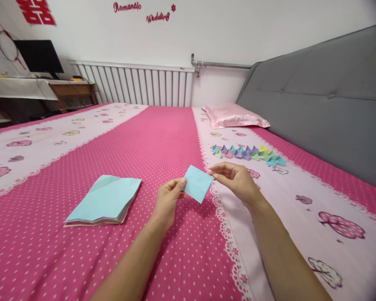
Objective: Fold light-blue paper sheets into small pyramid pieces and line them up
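Observation:
A small light-blue square of folded paper point(198, 184) is held above the bed, turned so that a corner points up. My left hand point(169, 196) pinches its left corner between thumb and fingers. At the opposite corner, the thumb and fingertips of my right hand point(235, 179) close on the paper's tip. To the left lies a stack of paper sheets point(105, 198), light blue on top with other colours showing at its edge. Several small folded paper pieces point(246, 153) in blue, purple, green, pink and yellow stand in rows beyond my right hand.
A pink patterned bedspread point(163, 138) covers the bed. A pink pillow point(235, 115) lies at the far right, beside the grey padded headboard point(326, 92). Behind the bed are a white radiator point(138, 83) and a desk point(70, 94) with a black monitor point(39, 56).

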The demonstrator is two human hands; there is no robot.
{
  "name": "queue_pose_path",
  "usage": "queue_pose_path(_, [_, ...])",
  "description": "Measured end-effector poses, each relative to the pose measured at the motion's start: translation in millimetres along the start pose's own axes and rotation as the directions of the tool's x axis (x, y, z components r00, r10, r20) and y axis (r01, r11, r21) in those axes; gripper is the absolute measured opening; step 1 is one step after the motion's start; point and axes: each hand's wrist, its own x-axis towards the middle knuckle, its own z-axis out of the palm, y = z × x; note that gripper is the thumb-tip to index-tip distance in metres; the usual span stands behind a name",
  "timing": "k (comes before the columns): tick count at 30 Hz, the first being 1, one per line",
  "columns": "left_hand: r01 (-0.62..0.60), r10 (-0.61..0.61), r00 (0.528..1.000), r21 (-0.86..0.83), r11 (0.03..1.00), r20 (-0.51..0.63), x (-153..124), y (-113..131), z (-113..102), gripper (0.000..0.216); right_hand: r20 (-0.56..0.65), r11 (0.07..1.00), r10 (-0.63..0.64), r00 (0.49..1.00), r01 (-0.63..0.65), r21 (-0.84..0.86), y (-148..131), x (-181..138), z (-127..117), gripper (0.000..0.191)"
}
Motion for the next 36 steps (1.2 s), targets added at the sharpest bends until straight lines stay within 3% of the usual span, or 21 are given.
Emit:
queue_pose_path(3, [0.072, -0.071, 0.997, -0.148, 0.986, 0.015, 2, -1, 0, 0.023, 0.142, 0.994, -0.009, 0.990, -0.007, 0.113, -7, -4, 5, 0.031])
queue_pose_path(8, [0.108, -0.102, 0.994, -0.202, 0.973, 0.038, 3, -2, 0, 0.021, 0.290, 0.993, -0.058, 0.955, 0.025, 0.117, -14, -8, 6, 0.052])
queue_pose_path(13, [0.119, -0.111, 0.993, -0.224, 0.967, 0.049, 2, -2, 2, 0.020, 0.287, 0.992, -0.054, 0.956, 0.018, 0.125, -12, -8, 13, 0.061])
queue_pose_path(20, [0.129, -0.114, 0.990, -0.206, 0.970, 0.086, 1, -2, 1, 0.023, 0.273, 0.986, -0.088, 0.958, 0.044, 0.163, -9, -8, 17, 0.051])
queue_pose_path(25, [0.131, -0.113, 0.989, -0.205, 0.970, 0.099, 0, -2, 3, 0.022, 0.188, 0.987, -0.045, 0.981, 0.014, 0.161, -6, -5, 20, 0.045])
queue_pose_path(31, [0.117, -0.097, 0.975, -0.093, 0.989, 0.198, -6, -4, 6, 0.025, 0.155, 0.995, -0.031, 0.987, 0.016, 0.095, -3, -4, 24, 0.050])
queue_pose_path(36, [0.118, -0.110, 0.967, -0.025, 0.993, 0.231, -9, -1, 8, 0.036, 0.159, 0.996, 0.046, 0.986, -0.057, 0.066, 0, -5, 25, 0.033])
